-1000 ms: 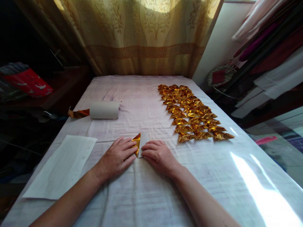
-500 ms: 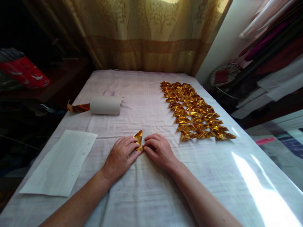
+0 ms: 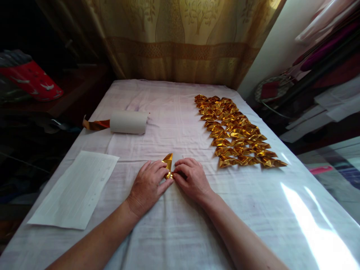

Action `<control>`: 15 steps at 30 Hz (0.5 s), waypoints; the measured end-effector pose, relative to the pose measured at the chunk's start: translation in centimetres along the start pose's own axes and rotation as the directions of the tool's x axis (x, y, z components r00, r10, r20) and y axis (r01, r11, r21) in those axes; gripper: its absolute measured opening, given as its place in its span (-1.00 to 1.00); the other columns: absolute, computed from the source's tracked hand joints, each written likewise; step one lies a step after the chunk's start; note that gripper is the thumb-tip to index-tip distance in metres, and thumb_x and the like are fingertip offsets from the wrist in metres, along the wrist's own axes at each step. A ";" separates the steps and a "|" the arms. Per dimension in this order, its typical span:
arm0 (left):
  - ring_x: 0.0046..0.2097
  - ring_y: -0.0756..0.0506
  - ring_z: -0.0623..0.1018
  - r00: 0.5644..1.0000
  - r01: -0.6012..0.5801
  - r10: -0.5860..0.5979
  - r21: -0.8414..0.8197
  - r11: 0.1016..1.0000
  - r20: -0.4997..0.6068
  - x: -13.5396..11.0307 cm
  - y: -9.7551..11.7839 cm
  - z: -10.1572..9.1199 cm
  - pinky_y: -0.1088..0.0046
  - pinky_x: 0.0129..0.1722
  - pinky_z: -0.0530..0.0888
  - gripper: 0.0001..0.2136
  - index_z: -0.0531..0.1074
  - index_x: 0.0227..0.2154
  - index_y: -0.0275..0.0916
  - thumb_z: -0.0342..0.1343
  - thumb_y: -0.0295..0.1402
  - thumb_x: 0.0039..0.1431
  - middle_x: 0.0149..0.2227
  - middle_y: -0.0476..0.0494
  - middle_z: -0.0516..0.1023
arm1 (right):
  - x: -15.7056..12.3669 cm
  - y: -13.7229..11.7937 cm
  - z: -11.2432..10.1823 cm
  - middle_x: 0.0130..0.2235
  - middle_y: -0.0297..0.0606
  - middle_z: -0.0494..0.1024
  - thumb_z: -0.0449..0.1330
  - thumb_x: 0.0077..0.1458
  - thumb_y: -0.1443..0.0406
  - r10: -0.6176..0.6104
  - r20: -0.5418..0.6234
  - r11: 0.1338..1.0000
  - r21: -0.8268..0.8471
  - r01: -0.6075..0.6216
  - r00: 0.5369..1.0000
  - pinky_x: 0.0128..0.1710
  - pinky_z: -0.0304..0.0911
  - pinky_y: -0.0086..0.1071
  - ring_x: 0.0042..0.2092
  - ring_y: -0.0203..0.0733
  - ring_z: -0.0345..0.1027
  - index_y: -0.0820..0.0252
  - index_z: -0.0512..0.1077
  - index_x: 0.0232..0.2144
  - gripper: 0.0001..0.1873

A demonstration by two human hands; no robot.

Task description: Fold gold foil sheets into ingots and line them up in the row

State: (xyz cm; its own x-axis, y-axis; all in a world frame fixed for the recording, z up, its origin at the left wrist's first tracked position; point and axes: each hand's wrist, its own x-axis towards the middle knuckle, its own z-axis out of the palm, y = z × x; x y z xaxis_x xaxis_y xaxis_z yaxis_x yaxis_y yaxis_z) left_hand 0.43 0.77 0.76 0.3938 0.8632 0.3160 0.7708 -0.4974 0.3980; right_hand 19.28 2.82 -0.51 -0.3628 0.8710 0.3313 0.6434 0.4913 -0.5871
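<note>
A small piece of folded gold foil paper [image 3: 168,162] lies on the cloth between my hands, its pointed end facing away from me. My left hand [image 3: 150,182] presses on its left side and lower edge, fingers and thumb closed about it. At the lower right corner of the foil, the thumb and fingertips of my right hand [image 3: 191,178] pinch the edge. My fingers hide part of the folds. To the right, several finished-looking gold foil ingot shapes [image 3: 239,133] stand in slanting rows.
A pale cardboard-coloured roll [image 3: 128,123] with a strip of copper-gold foil [image 3: 97,125] at its left end lies at the back left. A printed white sheet [image 3: 74,191] rests nearer me. Beyond the covered table hangs a patterned curtain [image 3: 191,48].
The view has shifted slightly, moving everything a little to the right. Both hands stay at the foil, and slightly more of its lower right corner shows between them.
</note>
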 end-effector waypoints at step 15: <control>0.01 -0.18 0.51 1.000 -0.010 0.010 0.017 1.000 0.005 -0.1 0.2 0.3 0.08 0.15 0.37 -0.95 0.44 -0.27 -0.19 0.15 -0.35 0.24 -0.09 -0.16 0.55 | 0.4 1.0 -0.5 -0.20 -0.24 0.56 0.20 0.12 0.44 -0.016 0.036 0.994 0.108 0.012 0.999 -0.04 0.27 -0.22 -0.10 -0.13 0.38 0.12 0.46 -0.34 -0.88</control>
State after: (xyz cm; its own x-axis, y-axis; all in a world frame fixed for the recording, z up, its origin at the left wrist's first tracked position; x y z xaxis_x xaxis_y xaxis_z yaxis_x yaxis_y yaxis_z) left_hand 0.65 0.65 0.59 0.4038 0.8588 0.3153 0.7754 -0.5042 0.3801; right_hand 20.10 3.66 -0.56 -0.3970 0.8625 0.3139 0.5626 0.4989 -0.6592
